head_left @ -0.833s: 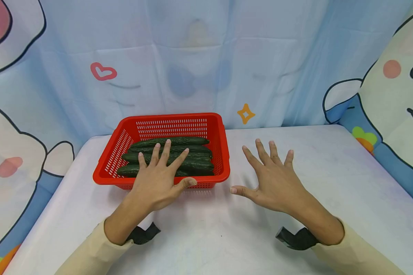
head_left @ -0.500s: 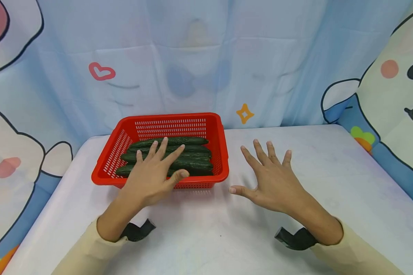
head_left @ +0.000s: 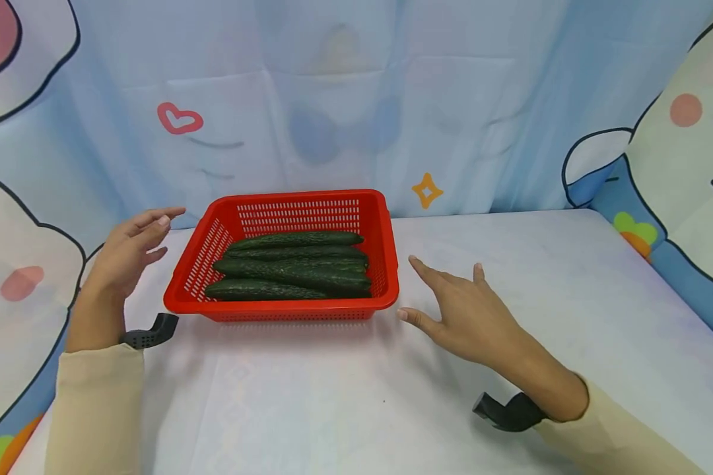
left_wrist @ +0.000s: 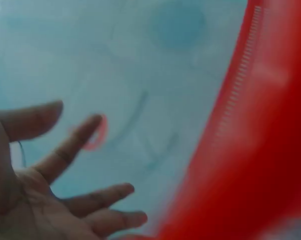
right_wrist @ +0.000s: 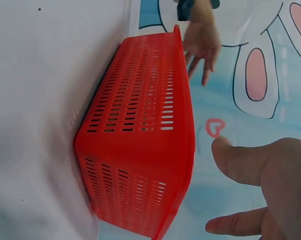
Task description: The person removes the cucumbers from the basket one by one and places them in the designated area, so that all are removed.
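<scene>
A red plastic basket point(head_left: 285, 307) with slotted walls stands on the table and holds several dark green cucumbers point(head_left: 291, 266) lying side by side. To its left my left hand point(head_left: 125, 254) is raised, fingers loosely extended toward the basket and apart from it. In the left wrist view the basket wall point(left_wrist: 270, 125) fills the right side, blurred. My right hand point(head_left: 472, 316) is held off the basket's right side, thumb and fingers spread. The right wrist view shows the basket's outer wall point(right_wrist: 135, 115) beyond my right thumb point(right_wrist: 240, 160). Neither hand holds anything.
A white cloth covers the table point(head_left: 309, 402). Close behind the basket hangs a pale blue curtain point(head_left: 333, 99) with cartoon prints. A black wrist mount point(head_left: 151, 332) sits on the left wrist, and another mount point(head_left: 508, 412) on the right.
My left hand has moved left, from over the basket's front to beside its left end, uncovering the cucumbers. My right hand stays nearly in place, its fingers turned slightly toward the basket.
</scene>
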A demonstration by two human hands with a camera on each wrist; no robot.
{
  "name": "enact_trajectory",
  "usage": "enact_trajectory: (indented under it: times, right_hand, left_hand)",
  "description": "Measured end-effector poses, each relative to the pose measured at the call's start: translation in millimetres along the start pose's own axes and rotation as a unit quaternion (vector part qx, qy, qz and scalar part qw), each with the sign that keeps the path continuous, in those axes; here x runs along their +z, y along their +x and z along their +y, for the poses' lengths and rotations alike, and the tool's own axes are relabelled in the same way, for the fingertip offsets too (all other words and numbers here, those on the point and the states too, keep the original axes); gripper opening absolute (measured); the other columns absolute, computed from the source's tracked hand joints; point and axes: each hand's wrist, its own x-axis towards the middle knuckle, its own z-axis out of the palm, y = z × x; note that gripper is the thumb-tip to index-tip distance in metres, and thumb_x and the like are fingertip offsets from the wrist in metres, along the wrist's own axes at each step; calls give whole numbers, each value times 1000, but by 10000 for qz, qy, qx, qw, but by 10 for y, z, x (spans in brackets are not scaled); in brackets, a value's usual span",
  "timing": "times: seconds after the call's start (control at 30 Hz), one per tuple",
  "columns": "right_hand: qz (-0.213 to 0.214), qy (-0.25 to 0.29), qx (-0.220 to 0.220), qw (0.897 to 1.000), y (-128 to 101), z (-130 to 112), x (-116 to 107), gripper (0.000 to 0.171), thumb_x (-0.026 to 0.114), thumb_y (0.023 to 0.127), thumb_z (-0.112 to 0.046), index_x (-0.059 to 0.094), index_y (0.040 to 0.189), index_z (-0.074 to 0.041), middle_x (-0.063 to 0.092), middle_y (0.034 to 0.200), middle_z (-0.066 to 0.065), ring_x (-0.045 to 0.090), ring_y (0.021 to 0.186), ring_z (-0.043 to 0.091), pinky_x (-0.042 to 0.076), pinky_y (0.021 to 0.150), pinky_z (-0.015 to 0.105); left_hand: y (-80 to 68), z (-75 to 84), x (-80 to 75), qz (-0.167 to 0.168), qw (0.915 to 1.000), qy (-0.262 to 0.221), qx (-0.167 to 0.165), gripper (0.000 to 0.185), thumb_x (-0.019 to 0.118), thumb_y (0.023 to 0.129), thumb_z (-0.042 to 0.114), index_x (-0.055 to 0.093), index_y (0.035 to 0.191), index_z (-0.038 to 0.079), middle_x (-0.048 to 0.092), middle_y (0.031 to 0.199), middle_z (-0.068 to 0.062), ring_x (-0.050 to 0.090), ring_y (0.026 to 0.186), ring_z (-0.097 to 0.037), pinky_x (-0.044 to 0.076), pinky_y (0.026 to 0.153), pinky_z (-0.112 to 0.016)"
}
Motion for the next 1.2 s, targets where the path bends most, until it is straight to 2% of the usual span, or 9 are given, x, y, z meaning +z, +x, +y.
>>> enact_trajectory:
  times: [0.07,0.17,0.23,0.33,0.67,0.8,0.9,1.1,1.2]
  right_hand:
    - [1,25,-30,10000,-7,-10,-1,79,54,82,-60,29,145,-19,60,123,14,57,114,29,16,99,72]
    - [29,3,-64,10000,-11,-17,1,75,58,83,-54,32,144,-18,63,117,14,60,109,28,18,99,71]
    - [32,2,-82,10000,-10,-16,4,73,59,83,-52,33,143,-18,65,113,13,61,108,28,19,99,72]
    - [10,42,-108,9999,-6,-13,11,72,58,84,-51,35,142,-17,65,113,13,61,108,28,19,98,72]
    - [81,28,-138,9999,21,-73,53,65,64,81,-46,47,135,-14,68,108,8,64,100,25,28,100,66]
    - [299,59,-178,9994,30,-151,69,46,65,80,-45,62,116,-16,68,88,-1,62,76,15,53,79,41]
    - [596,231,-452,9969,68,-234,41,30,67,80,-40,66,100,-19,64,81,-6,57,70,8,48,57,24]
    - [997,856,-1277,9831,342,-509,35,13,70,81,-27,66,91,-19,59,76,-11,54,67,3,45,57,19]
    - [842,1146,-1385,9801,547,-648,74,5,68,82,-25,66,85,-21,56,72,-12,51,64,2,44,55,18]
  left_hand:
    - [68,-151,-17,-300,9976,-620,-80,49,46,94,37,39,139,19,22,152,1,13,142,-32,25,109,-55]
    - [147,-332,4,-898,9855,-1417,-239,48,44,96,28,34,142,17,27,148,-4,30,134,-27,43,100,-41]
    - [186,-428,31,-1282,9770,-1661,-383,48,42,97,25,31,143,17,33,142,-8,45,122,-23,52,86,-32]
    - [229,-532,79,-1627,9676,-1835,-605,50,43,97,23,28,145,20,38,134,-9,57,104,-18,56,77,-35]
    - [264,-614,208,-1210,9780,-1537,-727,47,46,96,20,33,141,22,31,137,-11,58,100,-18,57,75,-35]
    - [273,-624,213,-1098,9809,-1445,-696,43,47,95,18,37,137,20,34,134,-11,61,96,-19,57,74,-36]
    - [280,-630,220,-1060,9812,-1459,-683,41,48,95,18,40,135,22,35,133,-11,62,94,-18,57,73,-36]
    - [275,-623,223,-1075,9797,-1537,-710,40,48,95,17,41,134,22,34,133,-11,62,93,-18,57,73,-35]
    - [268,-618,229,-1118,9795,-1540,-661,40,46,95,17,39,135,21,32,134,-12,62,93,-18,57,73,-35]
